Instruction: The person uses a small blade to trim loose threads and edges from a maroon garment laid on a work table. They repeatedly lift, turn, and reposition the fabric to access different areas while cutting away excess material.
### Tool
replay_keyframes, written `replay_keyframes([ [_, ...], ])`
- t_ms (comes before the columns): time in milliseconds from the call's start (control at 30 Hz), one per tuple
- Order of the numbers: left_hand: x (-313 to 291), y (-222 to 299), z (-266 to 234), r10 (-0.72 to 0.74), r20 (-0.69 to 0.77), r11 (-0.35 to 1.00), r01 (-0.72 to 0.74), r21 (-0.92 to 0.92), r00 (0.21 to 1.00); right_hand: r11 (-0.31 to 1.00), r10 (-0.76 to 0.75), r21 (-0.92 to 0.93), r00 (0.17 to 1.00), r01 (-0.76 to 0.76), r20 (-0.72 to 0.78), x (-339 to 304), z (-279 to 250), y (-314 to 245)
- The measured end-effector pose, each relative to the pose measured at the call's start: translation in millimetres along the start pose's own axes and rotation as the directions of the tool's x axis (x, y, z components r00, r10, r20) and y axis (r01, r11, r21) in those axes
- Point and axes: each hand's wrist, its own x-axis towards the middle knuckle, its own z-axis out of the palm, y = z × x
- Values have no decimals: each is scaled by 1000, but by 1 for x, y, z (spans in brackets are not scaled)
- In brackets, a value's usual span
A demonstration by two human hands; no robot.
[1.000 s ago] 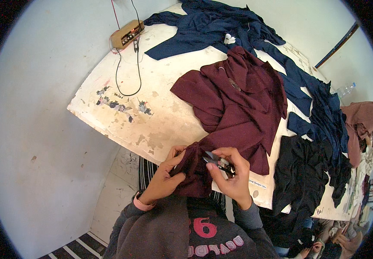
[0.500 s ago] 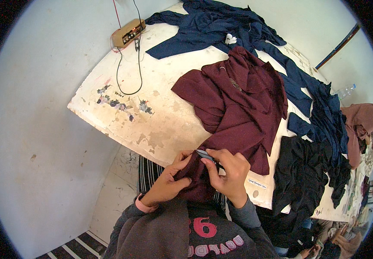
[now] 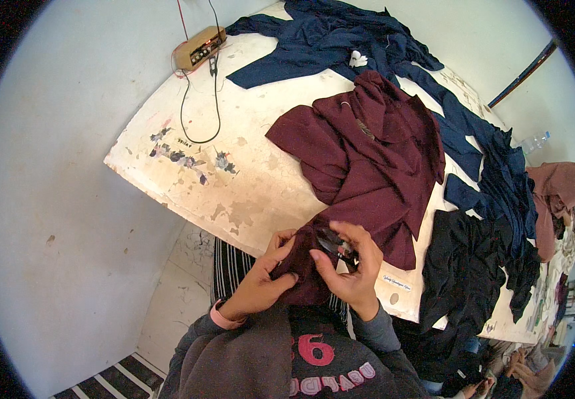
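A maroon garment (image 3: 374, 159) lies rumpled on the table, and its near end hangs toward me over the edge. My left hand (image 3: 264, 279) is closed on that near end, thumb on top and fingers behind the cloth. In my right hand (image 3: 359, 269) is a small pair of thread snips (image 3: 330, 242), dark and partly hidden by the fingers. The snips lie against the maroon cloth, just right of my left hand. My right thumb and index finger are spread apart around them.
Dark blue garments (image 3: 340, 40) spread along the table's far side, and a black one (image 3: 463, 266) lies at the right. A wooden box with wires (image 3: 201, 48) sits at the far left corner of the pale, stained table (image 3: 234, 166). Another person's hand (image 3: 480, 388) shows low right.
My right thumb and index finger have moved apart, and the snips have turned, their blades looking darker and wider. My left hand keeps its hold on the cloth.
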Motion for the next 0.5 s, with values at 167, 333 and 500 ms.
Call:
replay_keyframes([
  [167, -2, -26, -4, 220, 56, 915, -226, 334, 974, 904, -266, -259, 922, 340, 281, -4, -10, 5],
  [333, 3, -19, -4, 258, -9, 949, -252, 191, 966, 954, -299, 147, 825, 260, 479, -11, -15, 3],
  [500, 4, -11, -5, 211, -26, 957, -202, 207, 977, 984, -177, 37, 935, 174, 306, 3, -25, -5],
])
